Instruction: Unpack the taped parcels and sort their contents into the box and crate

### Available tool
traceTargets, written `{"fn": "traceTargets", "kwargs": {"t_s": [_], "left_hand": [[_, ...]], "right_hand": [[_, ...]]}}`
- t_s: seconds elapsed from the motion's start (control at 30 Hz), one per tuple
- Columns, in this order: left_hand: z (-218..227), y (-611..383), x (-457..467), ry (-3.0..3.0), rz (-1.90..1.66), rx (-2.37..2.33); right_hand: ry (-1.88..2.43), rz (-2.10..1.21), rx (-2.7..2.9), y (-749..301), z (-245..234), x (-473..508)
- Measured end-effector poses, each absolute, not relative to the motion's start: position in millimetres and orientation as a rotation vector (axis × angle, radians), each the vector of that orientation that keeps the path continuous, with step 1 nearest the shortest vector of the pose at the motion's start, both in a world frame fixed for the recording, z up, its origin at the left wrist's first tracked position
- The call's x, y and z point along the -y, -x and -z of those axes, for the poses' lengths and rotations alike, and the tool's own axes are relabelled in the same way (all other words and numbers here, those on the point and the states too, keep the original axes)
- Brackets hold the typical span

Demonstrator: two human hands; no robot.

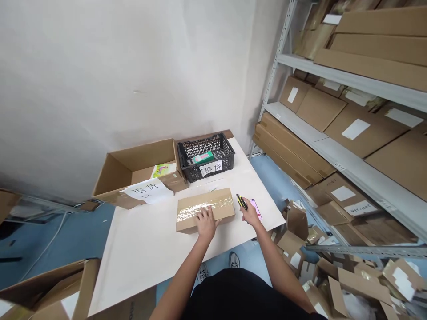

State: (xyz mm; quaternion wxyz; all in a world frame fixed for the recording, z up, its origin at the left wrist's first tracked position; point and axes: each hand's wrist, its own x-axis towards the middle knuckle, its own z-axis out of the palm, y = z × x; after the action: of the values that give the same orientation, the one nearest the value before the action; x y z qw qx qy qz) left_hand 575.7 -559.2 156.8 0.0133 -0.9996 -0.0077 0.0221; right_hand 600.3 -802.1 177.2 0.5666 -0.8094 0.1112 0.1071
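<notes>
At the left of the frame, an open carton (133, 171) stood on the far corner of the white table (150, 249). A handwritten paper sign (148, 191) hung over its folded-down flap, probably so that it could be read from the front. Next to it, near the middle of the frame, sat a black plastic basket (193, 172) with its own sign (211, 168) on the front wall and a small green packet (203, 158) inside. The two containers were pushed back against the wall, which left the near part of the table free for work.

In the centre of the frame lay the taped cardboard box (213, 202), flat on the table with its long side toward the person. The left hand (206, 223) rested on its near edge, open, palm down and fingers spread, and I judged that it kept the box from sliding. Just to the right of the box, the right hand (251, 215) was closed on a yellow and black cutter (242, 202), whose tip pointed away from the body (whether the blade was out, I could not see). A pink phone (257, 208) lay on the table, touching or almost touching this hand.

At the right of the frame, metal shelves (350, 155) carried flat cartons, and loose cartons (350, 275) were piled on the floor below.
</notes>
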Motion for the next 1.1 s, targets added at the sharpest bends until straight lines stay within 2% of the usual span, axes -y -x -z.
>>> {"fn": "traceTargets", "kwargs": {"t_s": [0.23, 0.5, 0.7, 1.1], "left_hand": [[-163, -578, 541, 3.181, -0.048, -0.151], [-171, -584, 534, 3.222, -0.07, -0.118], [-172, -586, 534, 3.218, -0.173, -0.12], [-174, -587, 533, 3.221, -0.228, -0.1]], "right_hand": [[2.005, -0.341, -0.151, -611, -184, 800], [2.356, -0.321, -0.031, -622, -195, 790], [2.222, -0.502, -0.14, -607, -201, 787], [2.08, -0.419, -0.144, -590, -201, 802]]}}
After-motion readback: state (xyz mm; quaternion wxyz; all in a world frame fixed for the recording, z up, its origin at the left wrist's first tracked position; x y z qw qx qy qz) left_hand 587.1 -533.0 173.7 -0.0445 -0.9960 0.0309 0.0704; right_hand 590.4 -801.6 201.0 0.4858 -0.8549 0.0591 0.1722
